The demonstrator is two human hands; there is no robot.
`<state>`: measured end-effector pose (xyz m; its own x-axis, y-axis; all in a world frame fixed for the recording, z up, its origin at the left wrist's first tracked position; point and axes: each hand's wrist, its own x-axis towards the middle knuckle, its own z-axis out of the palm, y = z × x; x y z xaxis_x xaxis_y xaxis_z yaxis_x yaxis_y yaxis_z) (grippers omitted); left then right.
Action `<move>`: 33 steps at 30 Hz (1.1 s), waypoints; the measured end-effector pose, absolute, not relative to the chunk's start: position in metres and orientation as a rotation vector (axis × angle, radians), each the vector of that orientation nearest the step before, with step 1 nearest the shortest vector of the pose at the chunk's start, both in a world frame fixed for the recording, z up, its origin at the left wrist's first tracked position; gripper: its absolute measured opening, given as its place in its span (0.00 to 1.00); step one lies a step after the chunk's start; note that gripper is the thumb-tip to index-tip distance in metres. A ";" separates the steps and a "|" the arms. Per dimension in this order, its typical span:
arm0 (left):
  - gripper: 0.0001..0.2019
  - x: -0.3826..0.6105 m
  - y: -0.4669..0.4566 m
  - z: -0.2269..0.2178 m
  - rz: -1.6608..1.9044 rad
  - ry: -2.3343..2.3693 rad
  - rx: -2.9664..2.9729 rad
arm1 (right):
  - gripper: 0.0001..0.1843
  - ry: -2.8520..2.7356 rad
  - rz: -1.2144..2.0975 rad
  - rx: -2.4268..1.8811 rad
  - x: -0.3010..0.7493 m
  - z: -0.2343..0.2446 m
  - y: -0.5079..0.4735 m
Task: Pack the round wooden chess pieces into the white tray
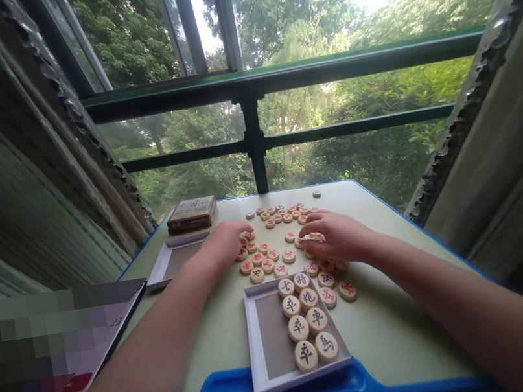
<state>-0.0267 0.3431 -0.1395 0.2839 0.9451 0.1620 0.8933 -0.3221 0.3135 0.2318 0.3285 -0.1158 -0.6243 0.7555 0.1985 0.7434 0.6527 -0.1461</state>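
Round wooden Chinese chess pieces [267, 265] with red or black characters lie scattered over the table. My left hand [228, 243] is at the left edge of the spread, fingertips bent over a few pieces; its fingers look apart, though partly hidden. Among the pieces on the right, my right hand [339, 235] has thumb and fingers spread around some pieces, with none seen lifted. Nearest me stands a shallow white cardboard box [273, 332]. Its right side holds two columns of black-character pieces [298, 327], face up; the left side shows bare grey bottom.
The pale green table [399, 326] has a blue rim. At left are another shallow box part [158, 264] and a brown wooden-looking case [191, 214]. A lone piece [317, 194] lies near the far edge. Beyond are a green railing [283, 76] and window, with curtains [500, 114] both sides.
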 end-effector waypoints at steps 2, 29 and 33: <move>0.23 -0.027 0.342 -0.138 0.416 1.788 2.421 | 0.12 -2.620 0.074 -1.266 0.231 -0.119 0.330; 0.36 0.002 0.365 -0.146 0.221 1.707 2.398 | 0.32 -2.147 0.339 -1.828 0.243 -0.143 0.376; 0.35 0.001 0.368 -0.148 0.252 1.715 2.435 | 0.37 -2.130 0.504 -1.690 0.243 -0.145 0.379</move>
<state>0.0015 0.3681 -0.1485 0.3312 0.9423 0.0494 0.9168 -0.3338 0.2194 0.2434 0.3786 -0.1446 -0.2095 0.9755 0.0679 0.8415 0.2152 -0.4955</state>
